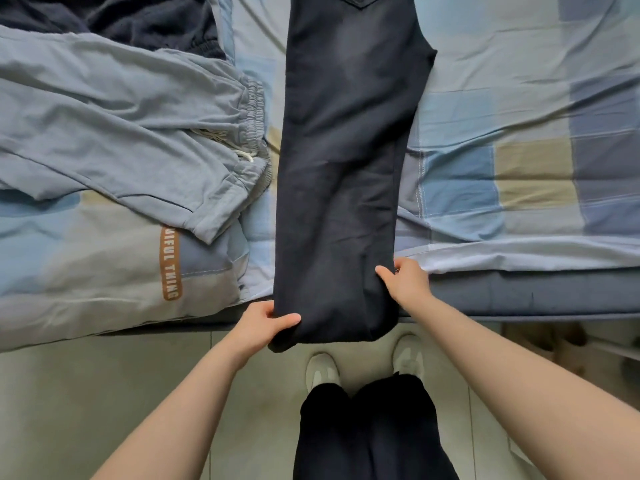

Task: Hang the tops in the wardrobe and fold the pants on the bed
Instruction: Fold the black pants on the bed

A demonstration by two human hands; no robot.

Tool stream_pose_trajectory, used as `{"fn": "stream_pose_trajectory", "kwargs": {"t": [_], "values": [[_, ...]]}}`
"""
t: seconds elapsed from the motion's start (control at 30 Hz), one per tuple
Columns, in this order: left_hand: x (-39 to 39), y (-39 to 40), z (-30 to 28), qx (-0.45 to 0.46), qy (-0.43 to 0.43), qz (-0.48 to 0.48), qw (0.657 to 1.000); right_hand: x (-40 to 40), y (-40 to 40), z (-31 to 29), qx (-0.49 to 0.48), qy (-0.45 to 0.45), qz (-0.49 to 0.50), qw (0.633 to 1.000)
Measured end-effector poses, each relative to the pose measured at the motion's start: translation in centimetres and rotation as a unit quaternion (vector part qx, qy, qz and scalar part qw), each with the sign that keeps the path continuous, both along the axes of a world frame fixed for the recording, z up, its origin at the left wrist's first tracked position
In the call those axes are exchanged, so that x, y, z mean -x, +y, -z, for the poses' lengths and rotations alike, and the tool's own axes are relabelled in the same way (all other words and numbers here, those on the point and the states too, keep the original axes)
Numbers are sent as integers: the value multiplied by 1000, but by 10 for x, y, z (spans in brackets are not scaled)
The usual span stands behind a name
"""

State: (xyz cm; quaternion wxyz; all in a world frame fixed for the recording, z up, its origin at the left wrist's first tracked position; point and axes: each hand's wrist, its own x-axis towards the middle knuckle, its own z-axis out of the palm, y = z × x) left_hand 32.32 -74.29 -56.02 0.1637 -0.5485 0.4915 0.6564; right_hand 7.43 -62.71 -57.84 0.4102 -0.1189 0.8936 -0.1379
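Note:
Dark pants (346, 161) lie lengthwise on the bed (519, 133), folded leg over leg, their hem end hanging over the bed's near edge. My left hand (265, 325) pinches the hem's left corner, thumb on top. At the pants' right edge, my right hand (405, 280) grips the cloth a little further up. Grey-blue pants (121, 133) with an elastic waist and white drawstring lie spread on the left of the bed.
A dark navy garment (121, 22) is bunched at the far left. The bed has a blue, beige and grey checked sheet, with a brown lettered label (170, 263). My feet in white shoes (322, 372) stand on the tiled floor.

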Motion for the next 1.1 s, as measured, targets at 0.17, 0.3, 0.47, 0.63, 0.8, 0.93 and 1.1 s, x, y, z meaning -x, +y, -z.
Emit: {"fn": "stream_pose_trajectory", "kwargs": {"t": [0.17,0.3,0.47,0.63,0.8,0.93,1.1], "values": [[-17,-2,4,18,-17,11,1000,-21,35,-7,62,22,46,997],[-26,1,14,54,-62,82,993,-26,51,-4,26,-8,78,997],[-15,11,17,174,-168,184,953,-22,47,0,-11,-29,56,998],[-10,24,11,300,-180,146,925,-24,52,-3,1,-55,115,992],[1,11,13,237,-100,-21,966,-32,64,-4,68,-134,221,964],[-3,6,15,136,-48,-91,985,-22,66,0,72,-188,270,942],[-4,6,5,39,-4,-96,995,-16,63,2,47,-254,207,944]]}}
